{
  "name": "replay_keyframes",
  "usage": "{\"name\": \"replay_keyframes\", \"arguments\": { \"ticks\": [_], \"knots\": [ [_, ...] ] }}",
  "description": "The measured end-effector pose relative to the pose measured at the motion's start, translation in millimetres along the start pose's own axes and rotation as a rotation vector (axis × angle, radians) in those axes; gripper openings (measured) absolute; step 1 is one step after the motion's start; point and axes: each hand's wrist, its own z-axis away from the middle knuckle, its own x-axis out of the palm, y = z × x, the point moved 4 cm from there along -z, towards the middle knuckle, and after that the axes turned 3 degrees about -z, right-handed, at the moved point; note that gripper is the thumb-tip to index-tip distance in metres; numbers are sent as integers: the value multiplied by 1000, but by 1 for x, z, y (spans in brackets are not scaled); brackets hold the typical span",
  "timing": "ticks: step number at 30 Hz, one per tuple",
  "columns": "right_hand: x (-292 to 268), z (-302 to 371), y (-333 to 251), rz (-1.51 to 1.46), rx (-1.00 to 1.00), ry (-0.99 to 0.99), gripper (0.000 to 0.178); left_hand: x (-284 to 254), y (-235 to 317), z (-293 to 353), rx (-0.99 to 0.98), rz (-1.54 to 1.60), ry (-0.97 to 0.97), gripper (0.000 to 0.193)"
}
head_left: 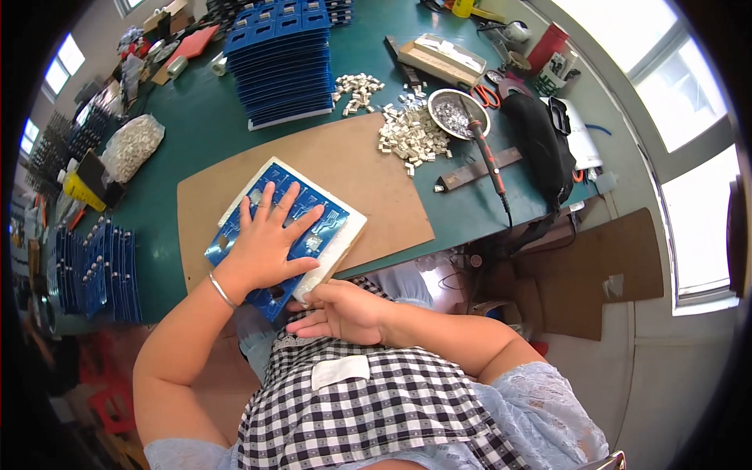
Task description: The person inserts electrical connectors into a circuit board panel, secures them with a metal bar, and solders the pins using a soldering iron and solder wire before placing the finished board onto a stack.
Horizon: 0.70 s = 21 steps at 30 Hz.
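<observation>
While both hands bear on the blue circuit panel [309, 227], readings run:
Left hand [270, 239]: fingers spread flat, pressing the panel's top face; nothing clasped.
Panel: on the brown board [368, 172], overhanging its near edge.
Right hand [341, 309]: fingers loosely extended, touching the panel's near edge from below.

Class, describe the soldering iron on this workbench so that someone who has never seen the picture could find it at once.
Start at the green table and go to its right side, past the brown board. By the heap of small pale parts stands a round metal bowl; the soldering iron leans on its rim. It alone is a thin rod with a red-and-black handle, running from bowl toward table edge.
</observation>
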Motion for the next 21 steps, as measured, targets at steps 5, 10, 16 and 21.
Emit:
{"name": "replay_keyframes", "arguments": {
  "ticks": [5, 10, 16, 21],
  "knots": [
    [-10, 16, 1, 111, 50, 3, 54, 10, -8, 2, 51, -85, 77, 79],
    [-15, 43, -57, 934, -411, 224, 27, 7, -6, 1, 73, -55, 107, 78],
    [13, -15, -136, 2117, -953, 264, 31, 8, -8, 2, 55, -18, 119, 74],
    [32, -33, -145, 2424, -920, 189, 35, 7, -10, 3, 62, 41, 134, 73]
  ]
}}
